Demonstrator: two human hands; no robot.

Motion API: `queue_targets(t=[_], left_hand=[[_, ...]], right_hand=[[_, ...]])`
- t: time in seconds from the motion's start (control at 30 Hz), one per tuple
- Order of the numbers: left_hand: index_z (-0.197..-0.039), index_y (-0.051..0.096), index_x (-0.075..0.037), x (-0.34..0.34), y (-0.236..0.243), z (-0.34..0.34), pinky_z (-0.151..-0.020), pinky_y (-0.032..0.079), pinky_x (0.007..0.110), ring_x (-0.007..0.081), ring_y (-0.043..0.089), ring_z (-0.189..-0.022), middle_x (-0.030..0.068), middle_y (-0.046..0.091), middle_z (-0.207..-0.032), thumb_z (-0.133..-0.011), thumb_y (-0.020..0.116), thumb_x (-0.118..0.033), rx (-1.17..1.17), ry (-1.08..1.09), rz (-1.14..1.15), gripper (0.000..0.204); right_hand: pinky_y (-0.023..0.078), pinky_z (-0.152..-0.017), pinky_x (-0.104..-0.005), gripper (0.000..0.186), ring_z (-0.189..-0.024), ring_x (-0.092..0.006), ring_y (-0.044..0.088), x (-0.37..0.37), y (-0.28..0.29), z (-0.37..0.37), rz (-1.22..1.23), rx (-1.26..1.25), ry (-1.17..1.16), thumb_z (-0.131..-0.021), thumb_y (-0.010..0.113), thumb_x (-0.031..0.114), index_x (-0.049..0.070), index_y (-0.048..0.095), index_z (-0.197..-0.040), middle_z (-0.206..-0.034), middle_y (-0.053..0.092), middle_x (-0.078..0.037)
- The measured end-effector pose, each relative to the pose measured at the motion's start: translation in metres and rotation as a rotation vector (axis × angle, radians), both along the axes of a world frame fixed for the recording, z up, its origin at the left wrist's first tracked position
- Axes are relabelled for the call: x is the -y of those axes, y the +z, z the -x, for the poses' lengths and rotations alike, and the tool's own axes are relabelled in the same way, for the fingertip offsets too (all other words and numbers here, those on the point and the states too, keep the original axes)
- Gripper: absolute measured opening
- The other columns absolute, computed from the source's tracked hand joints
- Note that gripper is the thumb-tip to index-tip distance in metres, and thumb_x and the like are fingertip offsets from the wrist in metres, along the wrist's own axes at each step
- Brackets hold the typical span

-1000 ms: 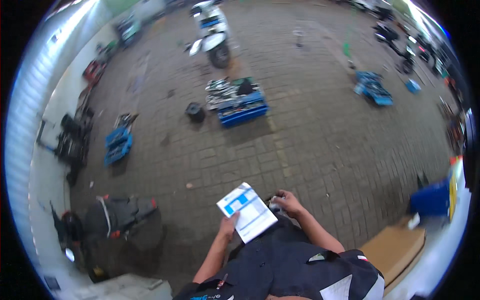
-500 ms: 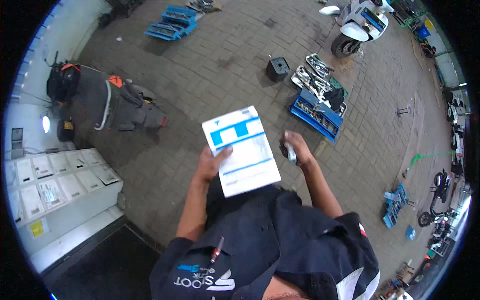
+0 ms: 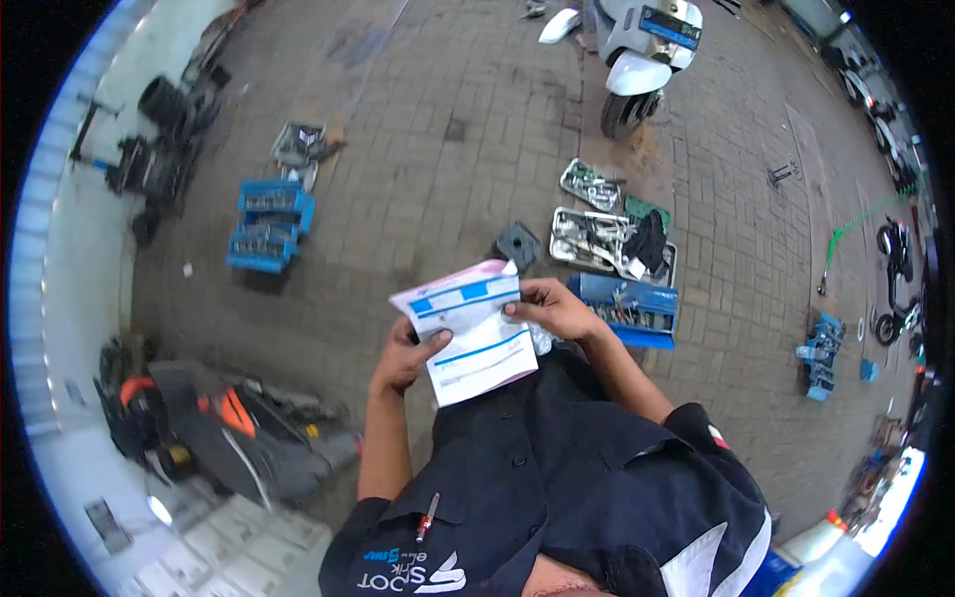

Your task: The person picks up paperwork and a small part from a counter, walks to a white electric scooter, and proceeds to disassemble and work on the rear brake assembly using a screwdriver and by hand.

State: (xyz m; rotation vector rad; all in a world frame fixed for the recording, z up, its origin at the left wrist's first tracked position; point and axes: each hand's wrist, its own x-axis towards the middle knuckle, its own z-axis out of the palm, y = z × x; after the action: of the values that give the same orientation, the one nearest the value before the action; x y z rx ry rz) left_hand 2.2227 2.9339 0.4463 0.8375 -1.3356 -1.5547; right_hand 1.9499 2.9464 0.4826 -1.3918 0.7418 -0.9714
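Note:
A white paper form pad (image 3: pixel 482 348) with blue bands, a pinkish layer showing at its top edge, is held in front of my torso. My left hand (image 3: pixel 400 360) grips its left side, thumb on the front and fingers behind. At the upper right edge my right hand (image 3: pixel 559 308) pinches the paper between thumb and fingers. Beneath that hand shows a clear, shiny piece (image 3: pixel 542 339), seemingly crumpled plastic; I cannot make out its kind. A red pen (image 3: pixel 429 517) is clipped on my dark shirt (image 3: pixel 587 468).
On the paved floor, an open blue toolbox (image 3: pixel 627 338) stands right of my hands, with tool trays (image 3: pixel 587 244) beyond it. A dark box (image 3: pixel 517 242) lies ahead. Another blue toolbox (image 3: pixel 264 244) stands left, a grey scooter (image 3: pixel 279 438) lower left, a white scooter (image 3: pixel 642 75) at the far side.
My right hand has moved left from beside the pad onto its upper right edge. The pad's top now lifts, showing a pinkish layer. The view has turned.

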Motion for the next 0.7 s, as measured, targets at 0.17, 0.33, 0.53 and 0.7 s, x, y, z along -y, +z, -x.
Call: queue_targets(t=[0.17,0.33,0.53,0.7], left_hand=[[-0.090,0.066,-0.005,-0.059,-0.035,-0.033,-0.079,0.049,0.031,0.0171,0.060,-0.090,0.0053,0.063,-0.094,-0.079,0.062,0.003,-0.398,-0.121,0.106,0.014],[-0.086,0.061,-0.004,-0.082,-0.022,-0.077,-0.078,0.050,0.032,0.0205,0.060,-0.090,0.0088,0.062,-0.096,-0.082,0.052,0.002,-0.329,0.015,0.158,0.012],[-0.145,0.028,0.000,-0.138,0.092,-0.050,-0.103,0.039,0.038,0.0271,0.050,-0.121,0.0186,0.050,-0.131,-0.081,0.045,-0.067,-0.424,-0.285,0.150,0.094],[-0.118,0.055,0.000,-0.198,0.127,-0.014,-0.082,0.048,0.030,0.0172,0.060,-0.096,0.0099,0.062,-0.106,-0.076,0.074,-0.040,0.066,-0.282,0.286,0.061]], right_hand=[[0.046,-0.094,-0.0311,0.034,-0.104,-0.0181,0.060,-0.060,0.015,-0.024,0.237,-0.182,0.189,-0.084,0.047,-0.008,-0.006,0.063,-0.114,-0.109,0.067,-0.013],[0.048,-0.093,-0.0348,0.030,-0.101,-0.0214,0.063,-0.080,0.059,-0.066,0.545,-0.324,0.275,-0.082,0.050,-0.004,-0.003,0.067,-0.107,-0.106,0.069,-0.014],[0.048,-0.089,-0.0331,0.030,-0.097,-0.0201,0.063,-0.126,0.136,-0.042,0.700,-0.264,0.211,-0.080,0.049,-0.002,-0.004,0.067,-0.105,-0.102,0.069,-0.012],[0.047,-0.088,-0.0329,0.027,-0.097,-0.0185,0.061,-0.243,0.121,-0.012,0.779,-0.154,0.065,-0.082,0.050,-0.001,-0.004,0.066,-0.103,-0.099,0.068,-0.012]])
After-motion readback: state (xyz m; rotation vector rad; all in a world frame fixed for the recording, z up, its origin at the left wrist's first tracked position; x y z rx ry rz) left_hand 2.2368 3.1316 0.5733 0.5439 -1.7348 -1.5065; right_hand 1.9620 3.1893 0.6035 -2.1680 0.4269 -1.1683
